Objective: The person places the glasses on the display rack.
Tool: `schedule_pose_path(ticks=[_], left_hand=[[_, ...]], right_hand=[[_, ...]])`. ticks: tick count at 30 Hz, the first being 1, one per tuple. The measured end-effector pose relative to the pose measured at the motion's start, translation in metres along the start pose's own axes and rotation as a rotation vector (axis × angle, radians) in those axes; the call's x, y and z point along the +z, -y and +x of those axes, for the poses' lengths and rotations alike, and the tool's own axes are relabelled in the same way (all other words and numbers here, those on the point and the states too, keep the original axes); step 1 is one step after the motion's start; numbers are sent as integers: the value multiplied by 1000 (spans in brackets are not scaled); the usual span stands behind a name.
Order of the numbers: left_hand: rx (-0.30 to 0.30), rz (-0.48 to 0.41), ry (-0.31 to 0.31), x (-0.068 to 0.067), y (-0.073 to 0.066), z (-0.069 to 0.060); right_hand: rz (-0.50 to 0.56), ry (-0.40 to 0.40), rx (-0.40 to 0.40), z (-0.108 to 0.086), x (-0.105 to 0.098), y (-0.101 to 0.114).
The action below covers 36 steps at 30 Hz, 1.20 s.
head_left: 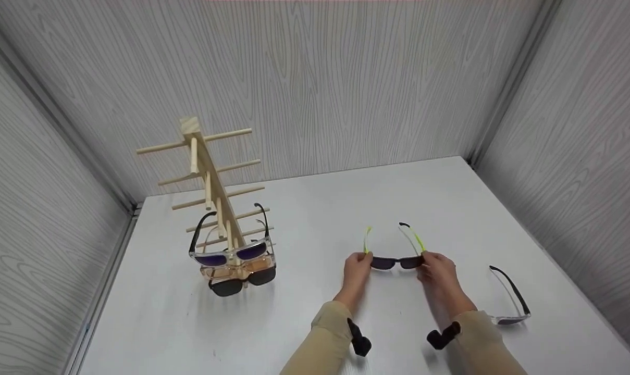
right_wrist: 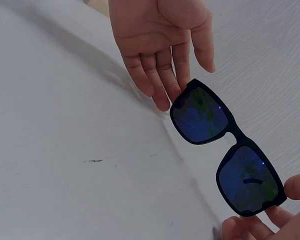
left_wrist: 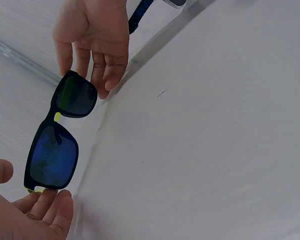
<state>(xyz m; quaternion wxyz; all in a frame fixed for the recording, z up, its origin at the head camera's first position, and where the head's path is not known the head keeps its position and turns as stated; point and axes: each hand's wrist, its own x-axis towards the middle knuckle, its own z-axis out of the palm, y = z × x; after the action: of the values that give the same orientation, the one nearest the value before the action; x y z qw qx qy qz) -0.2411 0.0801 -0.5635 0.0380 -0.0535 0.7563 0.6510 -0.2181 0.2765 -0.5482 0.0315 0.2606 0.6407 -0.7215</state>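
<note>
Sunglasses, one pair, dark lenses and black front [head_left: 397,260], yellow-green on open temples pointing far; located right of centre over white worktop [head_left: 304,224], held at both ends. Left grip [head_left: 355,272]: narrow, pinching left end. Right grip [head_left: 441,270]: holding right end, fingers at the corner. Wooden rack [head_left: 204,156], to the left: many pegs, three pairs hung low, namely clear frame with violet lenses [head_left: 210,260], orange-tinted pair [head_left: 256,265], dark pair [head_left: 227,288] lowest. Clear-framed pair with black temple [head_left: 511,320], lying near right.

Wood-grain walls [head_left: 346,78], white tabletop [head_left: 309,219]
</note>
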Motion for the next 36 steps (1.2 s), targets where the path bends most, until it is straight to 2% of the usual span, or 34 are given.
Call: schedule_pose_path(ticks=[6, 12, 14, 19, 22, 26, 29, 36], left_hand=[[-13, -51, -26, -3, -2, -1], [-60, -153, -16, -8, -3, -4], [-79, -176, -7, -11, -3, -5], [-80, -207, 20, -20, -4, -6], [-71, -227, 50, -26, -6, -8], [-93, -245, 81, -30, -9, -11], [-122, -259, 91, -32, -8, -11], [-121, -262, 110, -40, -10, -18]], right_hand=[[51, 13, 16, -5, 2, 1], [70, 35, -15, -12, 3, -1], [73, 46, -33, -15, 3, 0], [88, 67, -68, -20, 5, 3], [91, 66, -74, -22, 6, 3], [83, 66, -73, -26, 6, 3], [74, 75, -69, -30, 7, 4], [73, 108, -76, -37, 7, 5]])
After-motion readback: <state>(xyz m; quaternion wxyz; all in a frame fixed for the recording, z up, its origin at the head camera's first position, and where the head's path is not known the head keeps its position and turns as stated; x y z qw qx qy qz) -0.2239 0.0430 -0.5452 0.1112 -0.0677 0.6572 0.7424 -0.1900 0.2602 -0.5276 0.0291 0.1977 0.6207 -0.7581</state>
